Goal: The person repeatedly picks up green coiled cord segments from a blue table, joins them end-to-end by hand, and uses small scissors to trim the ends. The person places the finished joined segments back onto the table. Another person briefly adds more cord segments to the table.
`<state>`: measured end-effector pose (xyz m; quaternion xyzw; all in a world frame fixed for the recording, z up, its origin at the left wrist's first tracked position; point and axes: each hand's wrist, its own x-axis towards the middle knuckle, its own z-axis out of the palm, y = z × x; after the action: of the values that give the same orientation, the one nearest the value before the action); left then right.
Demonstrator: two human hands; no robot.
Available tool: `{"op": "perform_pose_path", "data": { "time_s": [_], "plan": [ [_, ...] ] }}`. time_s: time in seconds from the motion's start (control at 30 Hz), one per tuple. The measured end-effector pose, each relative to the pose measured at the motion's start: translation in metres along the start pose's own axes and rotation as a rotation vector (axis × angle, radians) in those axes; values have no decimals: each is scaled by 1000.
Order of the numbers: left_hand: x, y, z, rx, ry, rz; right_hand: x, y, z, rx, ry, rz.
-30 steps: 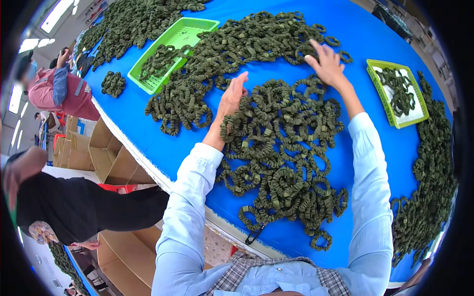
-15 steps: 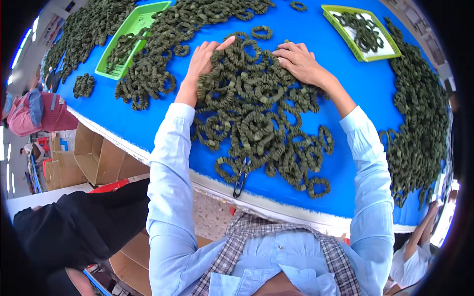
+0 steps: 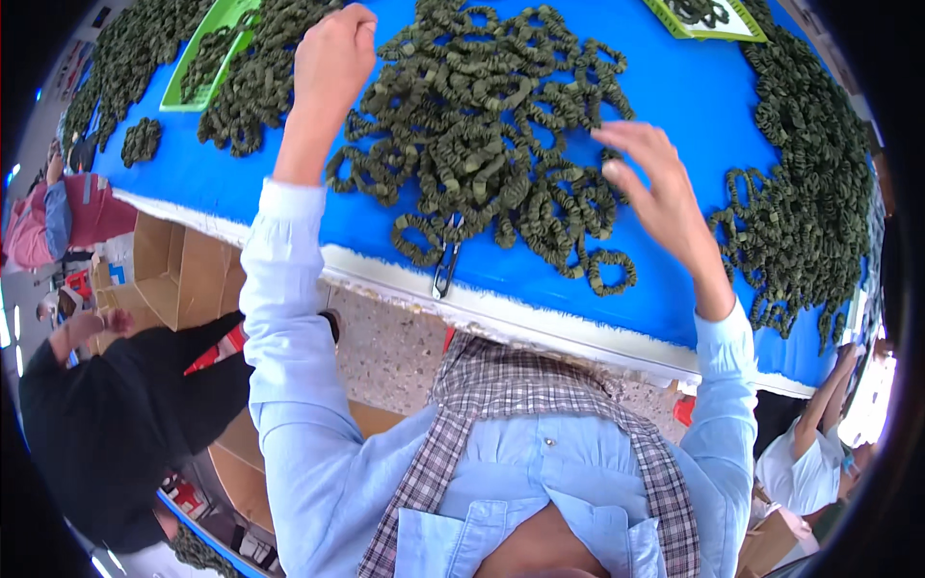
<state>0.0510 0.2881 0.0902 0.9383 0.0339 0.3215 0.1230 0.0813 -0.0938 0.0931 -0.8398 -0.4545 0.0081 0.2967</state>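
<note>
A loose heap of dark green ruffled rings (image 3: 482, 125), like scrunchies, lies on the blue-covered table in front of me. Beyond the heap's left side, my left hand (image 3: 332, 63) is raised with its fingers curled in; whatever it may hold is hidden. At the heap's right edge my right hand (image 3: 660, 188) hovers with thumb and fingers apart, nothing between them, its fingertips close to the outermost rings. Small dark thread snips (image 3: 445, 260) lie at the table's near edge, with their tips by a ring.
A green basket (image 3: 202, 72) with rings stands at the far left, a yellow-green basket (image 3: 708, 29) at the far right. A large pile of rings (image 3: 809, 193) covers the table's right side. Cardboard boxes (image 3: 178, 270) and a person in black (image 3: 125, 433) are at my left.
Both hands have left the far side of the heap: the left has moved left and curled, the right has drawn nearer and to the right. The view has shifted, so the table sits higher.
</note>
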Motion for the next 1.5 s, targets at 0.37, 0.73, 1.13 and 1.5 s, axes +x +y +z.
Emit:
{"op": "perform_pose_path", "data": {
  "time_s": [0.37, 0.73, 1.13, 1.5],
  "plan": [
    [-216, 162, -55, -96, -407, -295, 14, -81, 80, 19, 63, -457],
    [-225, 151, -94, -366, -487, -366, 44, -71, 113, -141, 46, -481],
    [-214, 24, -75, 236, -46, -562, -82, -8, 6, 182, 252, 368],
    [-174, 95, -46, -133, 120, -545, -116, -12, 42, 115, 154, 392]
  ]
}}
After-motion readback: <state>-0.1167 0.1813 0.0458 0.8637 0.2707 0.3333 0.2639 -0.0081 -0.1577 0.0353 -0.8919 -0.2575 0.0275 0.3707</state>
